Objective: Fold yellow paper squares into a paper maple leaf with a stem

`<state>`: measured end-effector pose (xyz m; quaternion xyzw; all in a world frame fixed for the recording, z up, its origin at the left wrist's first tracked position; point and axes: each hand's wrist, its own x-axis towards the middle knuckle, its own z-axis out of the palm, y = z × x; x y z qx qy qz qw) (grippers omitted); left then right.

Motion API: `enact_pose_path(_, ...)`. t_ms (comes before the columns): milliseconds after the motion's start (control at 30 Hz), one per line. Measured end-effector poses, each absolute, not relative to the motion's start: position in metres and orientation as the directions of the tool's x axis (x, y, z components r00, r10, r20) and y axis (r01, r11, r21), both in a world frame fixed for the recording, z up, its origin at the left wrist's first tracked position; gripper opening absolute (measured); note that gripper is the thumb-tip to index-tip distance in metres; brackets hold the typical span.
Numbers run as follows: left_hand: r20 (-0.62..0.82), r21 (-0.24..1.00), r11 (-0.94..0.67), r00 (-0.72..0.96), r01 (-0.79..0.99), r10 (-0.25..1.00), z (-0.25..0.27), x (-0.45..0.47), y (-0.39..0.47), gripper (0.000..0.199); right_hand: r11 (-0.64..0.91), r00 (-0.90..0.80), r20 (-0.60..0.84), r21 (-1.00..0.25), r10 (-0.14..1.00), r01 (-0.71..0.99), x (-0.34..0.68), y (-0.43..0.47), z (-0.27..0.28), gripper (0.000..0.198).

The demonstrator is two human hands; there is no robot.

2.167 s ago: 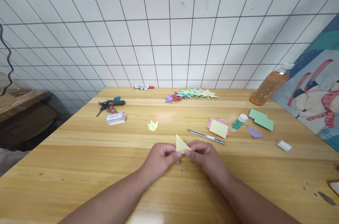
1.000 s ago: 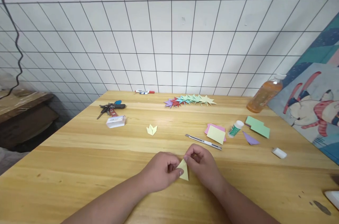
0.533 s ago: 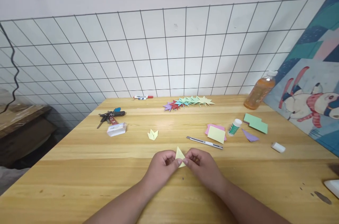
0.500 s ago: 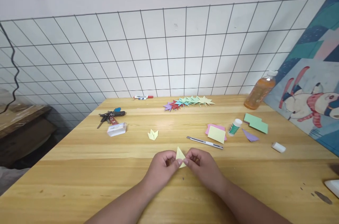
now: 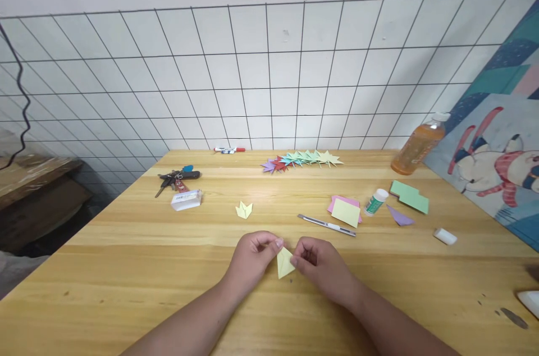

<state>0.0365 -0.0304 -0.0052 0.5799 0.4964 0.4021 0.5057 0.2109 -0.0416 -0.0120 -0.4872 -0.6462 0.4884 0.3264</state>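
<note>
A small folded piece of yellow paper (image 5: 285, 264) is held between my two hands, low over the table. My left hand (image 5: 257, 256) pinches its top corner between thumb and fingers. At its right corner, my right hand (image 5: 321, 264) grips the paper with thumb and forefinger. A crease line shows on the paper's face. Beyond my left hand lies a folded yellow paper piece with pointed tips (image 5: 244, 210). A slim utility knife (image 5: 327, 225) rests on the table beyond my right hand.
Yellow and pink paper sheets (image 5: 346, 212), a glue stick (image 5: 376, 202), green paper (image 5: 409, 197), a purple folded piece (image 5: 400, 216) and an eraser (image 5: 445, 236) lie right. Folded colored paper pieces (image 5: 301, 159), a marker (image 5: 229, 150) and a bottle (image 5: 421, 144) are farther back. Keys (image 5: 179, 177) and a small box (image 5: 186, 200) are left.
The yellow paper has turned in my hands, its point no longer facing away. My left fingers have shifted to its top corner, and my right hand stays at its right side. The view has moved slightly.
</note>
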Motion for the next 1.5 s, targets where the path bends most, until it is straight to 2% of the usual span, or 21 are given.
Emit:
enact_pose_path(200, -0.073, 0.976, 0.009, 0.292, 0.215, 0.954, -0.012, 0.036, -0.029, 0.027, 0.07, -0.302, -0.04, -0.936, 0.952, 0.345, 0.21, -0.043, -0.012, 0.015)
enact_pose_path(467, -0.013, 0.986, -0.014, 0.166, 0.164, 0.986, -0.011, 0.039, -0.026, 0.024, 0.041, -0.221, -0.021, -0.962, 0.975, 0.271, 0.21, -0.04, -0.012, 0.017)
enact_pose_path(567, -0.026, 0.955, -0.041, 0.219, 0.293, 0.975, -0.014, 0.038, -0.028, 0.022, 0.028, -0.134, -0.008, -0.965, 0.991, 0.259, 0.214, -0.036, -0.011, 0.021)
enact_pose_path(667, 0.032, 0.879, -0.185, 0.332, 0.439, 0.943, -0.015, 0.038, -0.031, 0.016, 0.022, -0.121, -0.007, -0.971, 0.993, 0.237, 0.216, -0.034, -0.009, 0.022)
enact_pose_path(733, 0.073, 0.84, -0.261, 0.379, 0.475, 0.923, -0.015, 0.038, -0.033, 0.015, 0.055, -0.136, 0.022, -0.968, 0.99, 0.245, 0.217, -0.034, -0.009, 0.022)
enact_pose_path(867, 0.066, 0.865, -0.25, 0.396, 0.435, 0.916, -0.012, 0.039, -0.033, 0.02, 0.108, -0.122, 0.078, -0.958, 0.989, 0.265, 0.217, -0.036, -0.01, 0.02)
enact_pose_path(1033, 0.067, 0.91, -0.173, 0.277, 0.378, 0.959, -0.01, 0.039, -0.032, 0.025, 0.029, -0.138, 0.004, -0.983, 0.99, 0.18, 0.219, -0.036, -0.014, 0.022)
enact_pose_path(1133, 0.067, 0.904, -0.169, 0.26, 0.392, 0.963, -0.009, 0.038, -0.031, 0.025, 0.049, -0.144, 0.016, -0.972, 0.99, 0.231, 0.222, -0.035, -0.014, 0.028)
enact_pose_path(1333, 0.066, 0.925, -0.185, 0.338, 0.332, 0.939, -0.006, 0.037, -0.033, 0.022, 0.172, -0.193, 0.107, -0.918, 0.975, 0.358, 0.222, -0.038, -0.008, 0.027)
enact_pose_path(1433, 0.065, 0.928, -0.163, 0.286, 0.334, 0.956, -0.005, 0.037, -0.034, 0.024, 0.187, -0.229, 0.118, -0.934, 0.966, 0.306, 0.219, -0.042, -0.008, 0.013)
enact_pose_path(1500, 0.041, 0.938, -0.132, 0.275, 0.321, 0.961, -0.007, 0.037, -0.033, 0.025, 0.193, -0.246, 0.123, -0.939, 0.961, 0.284, 0.217, -0.044, -0.009, 0.029)
